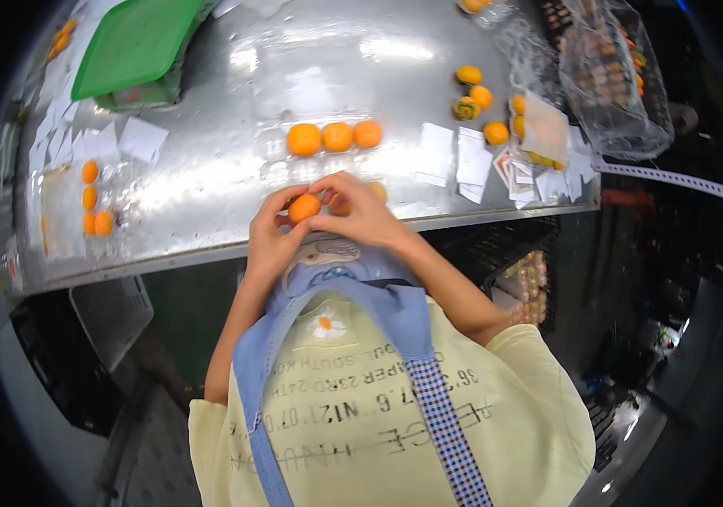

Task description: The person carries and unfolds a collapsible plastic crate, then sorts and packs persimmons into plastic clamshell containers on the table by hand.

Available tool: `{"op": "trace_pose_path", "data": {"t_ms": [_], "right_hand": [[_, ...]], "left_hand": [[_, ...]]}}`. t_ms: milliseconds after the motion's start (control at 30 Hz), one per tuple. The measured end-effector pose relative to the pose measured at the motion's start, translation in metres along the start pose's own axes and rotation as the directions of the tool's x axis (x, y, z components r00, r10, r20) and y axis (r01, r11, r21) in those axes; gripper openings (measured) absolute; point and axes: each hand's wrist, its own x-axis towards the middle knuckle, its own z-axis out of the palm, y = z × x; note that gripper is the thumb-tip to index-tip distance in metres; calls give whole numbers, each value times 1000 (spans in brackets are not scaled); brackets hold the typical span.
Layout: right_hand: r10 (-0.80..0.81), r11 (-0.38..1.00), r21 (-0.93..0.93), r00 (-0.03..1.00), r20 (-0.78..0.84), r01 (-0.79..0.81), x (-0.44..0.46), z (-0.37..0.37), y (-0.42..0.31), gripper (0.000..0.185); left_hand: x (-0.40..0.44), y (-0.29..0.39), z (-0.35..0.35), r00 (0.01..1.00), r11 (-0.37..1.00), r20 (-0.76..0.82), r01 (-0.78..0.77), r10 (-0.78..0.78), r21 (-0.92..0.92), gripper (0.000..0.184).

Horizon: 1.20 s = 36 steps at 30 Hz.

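Close to the table's front edge, my left hand (pixel 270 228) and my right hand (pixel 363 213) have their fingers closed around a small orange mandarin (pixel 304 209). Just beyond them, three mandarins (pixel 337 137) sit in a row in a clear plastic tray (pixel 274 150). Another yellowish fruit (pixel 376 193) shows partly behind my right hand; most of it is hidden.
White paper slips (pixel 436 152) lie right of the tray, near several loose mandarins (pixel 480 97) and a filled clear pack (pixel 545 131). A green lid (pixel 138 42) tops a container at the upper left. More mandarins (pixel 89 198) line the left side.
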Motion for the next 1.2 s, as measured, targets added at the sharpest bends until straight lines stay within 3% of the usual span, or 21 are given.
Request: {"op": "trace_pose_path", "data": {"t_ms": [67,133,233,267,300,333,367,433,467,500,533,667,900,1000,1100,1200], "right_hand": [[86,995,64,995,-55,-83,-2,6,0,41],[49,996,79,996,-73,-44,-3,7,2,30],[34,990,140,984,-176,-9,-2,7,20,21],[177,966,215,975,-137,-145,-4,1,17,19],[220,959,225,955,-201,-173,-8,-4,14,19],[58,998,41,956,-287,-48,-8,-8,28,18],[63,997,67,946,-319,-44,-12,-12,30,18],[97,977,-152,949,-300,-148,-19,-23,28,18],[86,944,-284,955,-283,-169,-22,-27,25,18],[-116,879,-477,963,-242,-14,-25,-24,46,25],[-133,883,-469,968,-211,19,-26,-18,45,27],[-320,691,-715,932,-171,106,-23,-14,29,42],[-307,601,-788,949,-70,137,-18,-12,32,44],[-349,693,-696,932,-94,189,-16,-13,34,46],[-191,947,-295,962,-194,128,-24,-19,25,49],[55,994,104,973,-226,-32,-31,-19,16,51]], "left_hand": [[-1,5,4,999,998,21,-30,28,64,43],[-1,6,6,998,993,30,-56,53,108,44],[-1,-1,5,997,999,70,-31,30,19,42],[-4,-4,1,998,1000,60,-11,11,-6,42],[-5,-4,1,999,997,47,7,-3,-82,40],[-5,-3,-3,997,985,48,74,-67,-157,39],[-5,1,-8,991,963,54,135,-126,-234,37],[-5,2,-16,980,909,61,198,-189,-367,34],[-9,4,-19,960,878,-8,253,-281,-406,34],[-14,8,-20,933,841,-54,295,-356,-453,34],[-10,13,-13,911,799,-66,320,-407,-509,34],[-6,-13,-16,963,782,67,253,-262,-570,39],[-9,-17,-15,954,780,88,285,-286,-557,51],[-9,-20,-15,942,747,94,315,-324,-586,57],[-9,-13,-14,946,738,119,312,-303,-599,57],[-9,-13,-15,943,750,166,331,-289,-573,57]]}}
